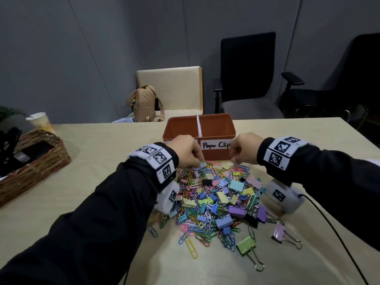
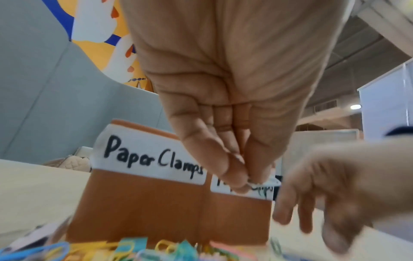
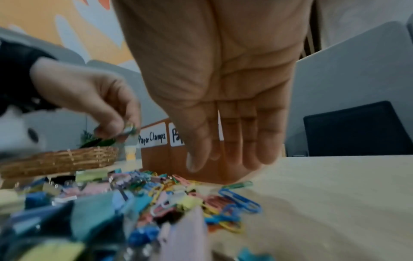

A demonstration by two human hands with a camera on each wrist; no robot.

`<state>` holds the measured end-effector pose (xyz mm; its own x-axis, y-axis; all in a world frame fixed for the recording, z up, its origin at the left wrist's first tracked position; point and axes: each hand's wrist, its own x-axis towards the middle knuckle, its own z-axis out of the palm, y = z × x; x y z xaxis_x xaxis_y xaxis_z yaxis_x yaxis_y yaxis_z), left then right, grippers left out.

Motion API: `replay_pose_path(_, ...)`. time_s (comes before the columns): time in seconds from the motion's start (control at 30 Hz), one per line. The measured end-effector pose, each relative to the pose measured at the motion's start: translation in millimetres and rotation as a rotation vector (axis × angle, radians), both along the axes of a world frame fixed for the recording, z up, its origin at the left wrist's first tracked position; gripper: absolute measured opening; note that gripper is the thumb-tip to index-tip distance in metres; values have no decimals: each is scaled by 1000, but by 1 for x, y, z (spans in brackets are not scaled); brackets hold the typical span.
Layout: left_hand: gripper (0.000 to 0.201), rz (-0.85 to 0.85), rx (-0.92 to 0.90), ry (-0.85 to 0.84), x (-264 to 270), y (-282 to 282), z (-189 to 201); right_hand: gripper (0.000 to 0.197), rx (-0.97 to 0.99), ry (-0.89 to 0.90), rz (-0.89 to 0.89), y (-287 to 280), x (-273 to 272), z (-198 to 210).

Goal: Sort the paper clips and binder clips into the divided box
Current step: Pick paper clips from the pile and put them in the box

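Observation:
An orange-brown box [image 1: 218, 124] with a white divider [image 1: 199, 125] stands behind a pile of coloured paper clips and binder clips [image 1: 216, 198]. Its front labels read "Paper Clamps" [image 2: 152, 159] on the left and "Paper Clips" [image 1: 216, 145] on the right. My left hand [image 1: 198, 161] hovers at the pile's far edge, just before the box. Its thumb and fingertips pinch a small clip [image 2: 253, 181], also in the right wrist view [image 3: 129, 129]; its kind is too blurred to tell. My right hand [image 1: 234, 157] hangs over the pile's far right, fingers [image 3: 248, 155] loose and pointing down, holding nothing.
A wicker basket [image 1: 35, 161] with dark items sits at the table's left, a paper cup [image 1: 41, 122] behind it. Chairs and a tan backpack [image 1: 144, 103] stand beyond the far edge. A black cable [image 1: 329, 223] runs along the right. A lilac binder clip [image 1: 278, 233] lies apart.

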<state>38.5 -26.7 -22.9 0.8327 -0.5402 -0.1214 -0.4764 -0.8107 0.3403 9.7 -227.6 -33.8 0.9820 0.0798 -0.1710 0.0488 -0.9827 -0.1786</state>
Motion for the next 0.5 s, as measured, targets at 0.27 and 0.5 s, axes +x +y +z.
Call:
replay_pose_path(0.27, 14, 117, -266, -182, 23, -24, 26, 41, -313, 186, 101, 4, 2, -19)
replay_pose_path(0.5, 10, 250, -389, -41, 43, -35, 14, 17, -227, 136, 104, 5, -2, -24)
